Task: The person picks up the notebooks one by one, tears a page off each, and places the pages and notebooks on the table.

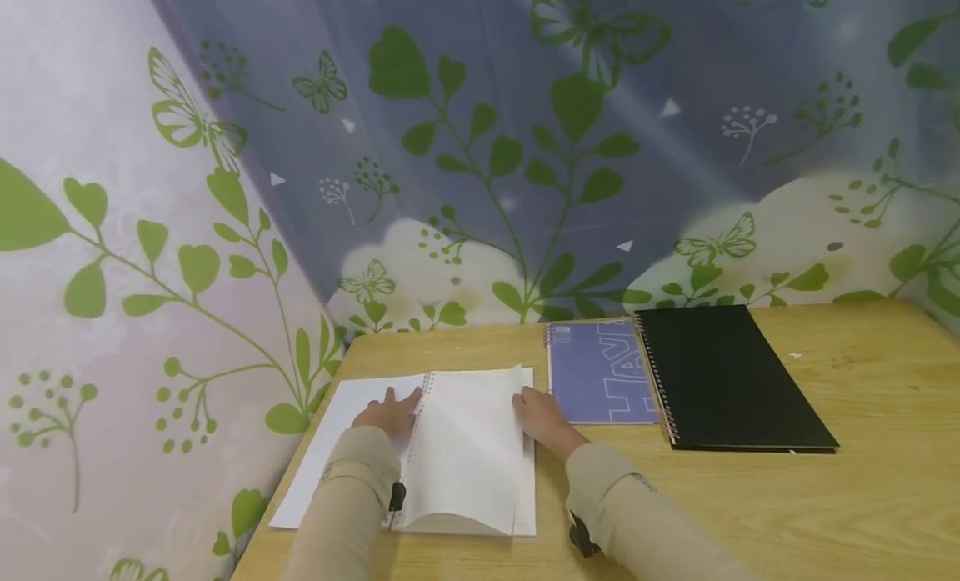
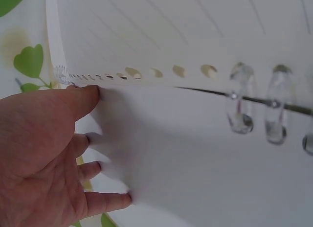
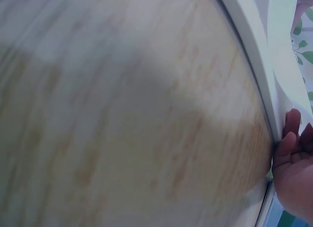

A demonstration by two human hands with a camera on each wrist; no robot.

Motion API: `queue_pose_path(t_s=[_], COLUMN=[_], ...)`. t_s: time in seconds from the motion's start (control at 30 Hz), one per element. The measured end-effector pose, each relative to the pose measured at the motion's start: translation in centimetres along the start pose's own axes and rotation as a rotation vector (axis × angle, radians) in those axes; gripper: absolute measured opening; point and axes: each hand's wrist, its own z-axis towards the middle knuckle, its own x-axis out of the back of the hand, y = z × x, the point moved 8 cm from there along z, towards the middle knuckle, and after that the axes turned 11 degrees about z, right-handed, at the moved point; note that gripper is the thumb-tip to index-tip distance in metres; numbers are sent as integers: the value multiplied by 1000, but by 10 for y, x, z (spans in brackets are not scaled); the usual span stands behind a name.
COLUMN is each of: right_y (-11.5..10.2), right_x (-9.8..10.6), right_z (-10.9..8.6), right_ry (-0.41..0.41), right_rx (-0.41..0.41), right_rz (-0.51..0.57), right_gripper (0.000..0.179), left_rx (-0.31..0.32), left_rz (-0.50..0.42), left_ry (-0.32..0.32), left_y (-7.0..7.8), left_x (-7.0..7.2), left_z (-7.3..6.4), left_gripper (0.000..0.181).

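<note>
An open ring-bound notebook (image 1: 468,448) lies at the left of the table, its raised page bowing up along the near edge. On the white left-hand side, near the binding, my left hand (image 1: 387,416) rests with fingers spread. The left wrist view shows the fingertips of this hand (image 2: 54,148) touching the white surface, the thumb by the punched holes and clear rings (image 2: 240,100). My right hand (image 1: 543,414) pinches the right edge of the loose page. In the right wrist view, thumb and fingers of that hand (image 3: 296,163) are bent at the page edge (image 3: 286,65).
Right of the open notebook lies a purple spiral notebook (image 1: 592,373) with large outlined letters. Beside it is a larger black spiral-bound book (image 1: 735,381). The wooden table (image 1: 892,423) meets a leaf-and-butterfly patterned cloth (image 1: 480,147) at the back and left.
</note>
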Motion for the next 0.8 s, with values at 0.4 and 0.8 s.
queue_pose_path(t_s=[0.4,0.8], right_y=[-1,-1], right_x=[-3,-3], right_z=[-3,-3], right_ry=[-1,-5], right_rx=[46,55], right_rz=[-1,-9], right_gripper=[29,29], left_rx=[-11,-5], left_rz=[16,8], left_ry=[-13,-28], left_y=[2,-1], left_x=[-1,-5], left_z=[3,11], left_gripper=[49,50])
